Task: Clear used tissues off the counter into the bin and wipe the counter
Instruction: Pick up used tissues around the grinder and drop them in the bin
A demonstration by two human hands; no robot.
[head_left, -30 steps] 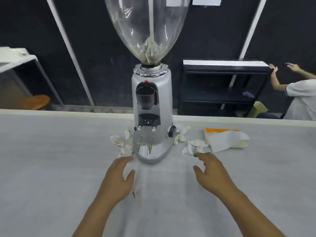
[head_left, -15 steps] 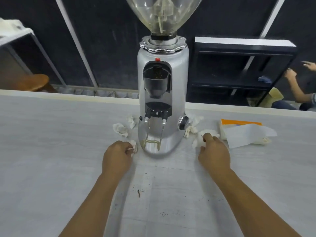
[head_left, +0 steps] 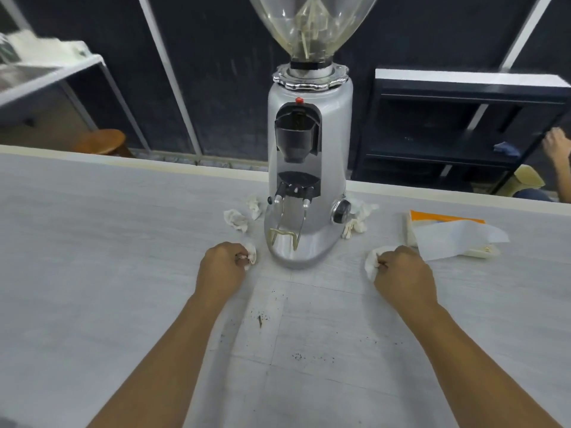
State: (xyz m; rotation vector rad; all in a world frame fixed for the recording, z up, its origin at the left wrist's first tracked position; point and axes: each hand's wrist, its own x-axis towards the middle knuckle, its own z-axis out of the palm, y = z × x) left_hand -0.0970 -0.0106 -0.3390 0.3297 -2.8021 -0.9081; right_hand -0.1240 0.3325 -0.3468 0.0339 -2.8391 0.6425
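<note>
Head camera looks forward and down, close over the counter (head_left: 92, 242).

Even, fairly bright light falls from above on the pale desk (head_left: 92, 273), so the forearms and the grinder (head_left: 309, 186) cast only soft, faint shadows, while the background beyond the far edge stays dark. Small glare streaks sit on the clear hopper (head_left: 312, 23) and on the grinder's polished base. The wide lens bows the desk's far edge and tilts the white uprights outward, and the shelf (head_left: 46, 69) at upper left is smeared with blur, whereas the centre is reasonably sharp.
</note>
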